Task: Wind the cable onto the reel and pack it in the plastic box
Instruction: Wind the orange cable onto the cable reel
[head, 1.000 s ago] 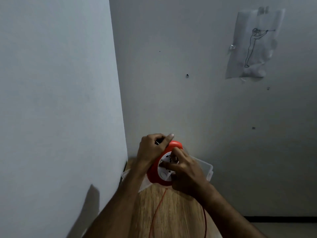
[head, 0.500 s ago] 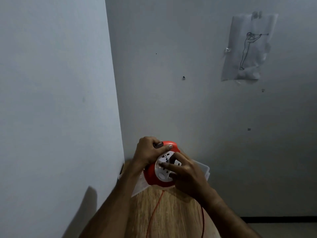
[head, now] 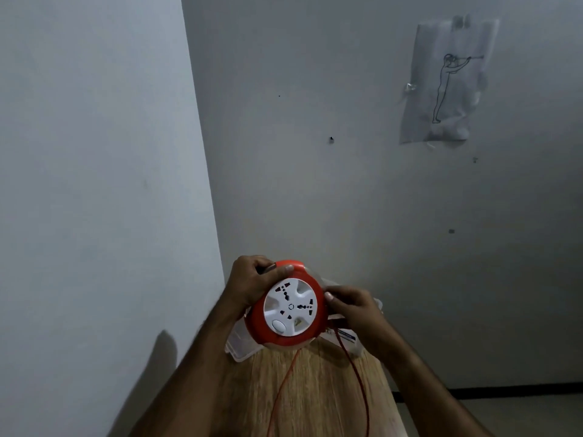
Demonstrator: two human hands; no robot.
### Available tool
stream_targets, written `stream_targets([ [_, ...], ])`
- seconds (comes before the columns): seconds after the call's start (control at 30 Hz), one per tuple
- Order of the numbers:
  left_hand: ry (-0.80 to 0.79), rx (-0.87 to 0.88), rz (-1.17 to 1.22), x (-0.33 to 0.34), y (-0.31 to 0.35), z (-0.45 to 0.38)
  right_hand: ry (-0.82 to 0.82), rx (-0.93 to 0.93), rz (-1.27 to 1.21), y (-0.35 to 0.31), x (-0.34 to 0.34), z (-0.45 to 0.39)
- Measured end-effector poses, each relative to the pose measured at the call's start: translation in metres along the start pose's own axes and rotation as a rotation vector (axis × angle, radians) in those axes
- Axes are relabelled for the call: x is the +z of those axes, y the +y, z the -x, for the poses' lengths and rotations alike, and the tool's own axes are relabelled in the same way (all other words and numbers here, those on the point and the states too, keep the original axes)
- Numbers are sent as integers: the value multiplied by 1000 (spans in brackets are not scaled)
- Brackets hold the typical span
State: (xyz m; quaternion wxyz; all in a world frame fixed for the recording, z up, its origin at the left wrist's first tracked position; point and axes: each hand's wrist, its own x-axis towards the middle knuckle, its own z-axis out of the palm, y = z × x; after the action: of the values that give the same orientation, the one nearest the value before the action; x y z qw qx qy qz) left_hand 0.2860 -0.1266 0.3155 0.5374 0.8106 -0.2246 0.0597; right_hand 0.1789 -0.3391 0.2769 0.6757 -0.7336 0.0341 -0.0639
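An orange cable reel (head: pixel 285 337) with a white socket face is held up above the far end of a wooden table (head: pixel 315 395). My left hand (head: pixel 252 283) grips the reel's upper left rim and handle. My right hand (head: pixel 353 310) is at the reel's right edge, its fingers closed on the orange cable (head: pixel 353 373) where it leaves the reel. Two strands of cable run down the table toward me. A clear plastic box (head: pixel 239 348) sits behind and under the reel, mostly hidden by it.
The table stands in a room corner, with a wall close on the left and another right behind the box. A paper drawing (head: pixel 448 80) is taped high on the back wall. Floor with a dark skirting line shows at the lower right.
My right hand has come off the white socket face and moved to the reel's right edge, onto the cable. The socket face now shows in full. The left hand keeps its grip.
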Motion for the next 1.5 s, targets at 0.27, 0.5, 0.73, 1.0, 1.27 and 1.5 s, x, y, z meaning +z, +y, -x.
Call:
stream_targets([
  [0.27,39,-4,118,-11,4,-1,-198,166,-80,1,-12,5],
  [0.5,19,-6,154,-7,2,-3,-147,90,211,-6,-7,-4],
  [0.73,42,-8,260,-13,9,-5,-57,128,10,-3,-7,-10],
  [1.0,63,-6,257,-13,9,-5,-151,183,108,6,-15,-8],
  [1.27,134,-30,271,-16,4,-7,-206,-37,196,2,-15,1],
  [1.5,163,-56,299,-20,1,-6,74,-100,106,-9,-22,-5],
])
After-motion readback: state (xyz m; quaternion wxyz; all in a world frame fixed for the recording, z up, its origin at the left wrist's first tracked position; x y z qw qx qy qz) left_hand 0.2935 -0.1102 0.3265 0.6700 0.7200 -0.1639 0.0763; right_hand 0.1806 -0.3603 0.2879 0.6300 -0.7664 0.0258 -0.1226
